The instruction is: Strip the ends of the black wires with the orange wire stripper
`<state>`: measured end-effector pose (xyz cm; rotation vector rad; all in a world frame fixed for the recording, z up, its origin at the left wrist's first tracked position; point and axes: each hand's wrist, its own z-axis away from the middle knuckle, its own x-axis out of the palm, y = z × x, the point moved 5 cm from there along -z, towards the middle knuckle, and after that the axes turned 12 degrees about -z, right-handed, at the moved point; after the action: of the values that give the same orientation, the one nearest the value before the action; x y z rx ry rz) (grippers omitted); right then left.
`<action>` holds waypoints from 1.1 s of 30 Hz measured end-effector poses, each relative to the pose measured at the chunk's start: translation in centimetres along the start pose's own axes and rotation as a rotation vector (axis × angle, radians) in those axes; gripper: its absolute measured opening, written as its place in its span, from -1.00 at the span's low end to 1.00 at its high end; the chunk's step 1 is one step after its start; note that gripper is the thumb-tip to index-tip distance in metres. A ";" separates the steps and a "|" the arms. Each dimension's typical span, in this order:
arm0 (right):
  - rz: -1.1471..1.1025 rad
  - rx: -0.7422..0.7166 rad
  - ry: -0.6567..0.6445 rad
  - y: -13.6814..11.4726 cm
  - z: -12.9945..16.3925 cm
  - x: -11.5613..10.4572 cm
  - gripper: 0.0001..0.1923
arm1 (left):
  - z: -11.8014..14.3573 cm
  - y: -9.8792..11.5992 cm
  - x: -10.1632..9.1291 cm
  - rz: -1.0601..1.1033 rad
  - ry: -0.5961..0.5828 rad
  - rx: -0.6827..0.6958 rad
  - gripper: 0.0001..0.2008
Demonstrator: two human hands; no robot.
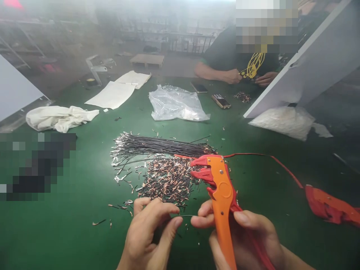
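My left hand [150, 234] is closed, thumb and fingertips pinching a short thin wire [186, 216]. The wire's far end reaches the fingertips of my right hand [254, 230]. That hand is wrapped around an orange and red wire stripper [223, 198], its red jaws up and pointing left. Just beyond my hands lies a heap of black wire scraps [168, 180] with copper ends. Behind the heap, a bundle of black wires [160, 144] with metal terminals at the left lies crosswise.
A second wire stripper [332, 206] lies at right, near a thin red strip [253, 153]. Farther back are a clear plastic bag [177, 103], paper sheets [112, 93], white cloth [62, 116] and a phone [221, 101]. Across the table, a person's hands [233, 76] hold yellow wires.
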<state>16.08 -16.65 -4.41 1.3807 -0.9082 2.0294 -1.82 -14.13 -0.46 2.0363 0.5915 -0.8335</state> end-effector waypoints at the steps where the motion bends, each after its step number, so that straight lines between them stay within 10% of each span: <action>1: 0.014 0.007 0.014 0.0 0.0 -0.1 -0.50 | -0.1 -0.1 -0.1 0.015 0.015 -0.014 -0.89; 33: 0.093 0.055 -0.057 0.8 0.0 0.4 -0.51 | 0.4 0.5 0.3 0.002 0.050 -0.022 -0.86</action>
<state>15.34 -17.11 -4.26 1.4567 -0.9643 2.1080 -1.42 -14.72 -0.65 2.0422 0.6240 -0.7729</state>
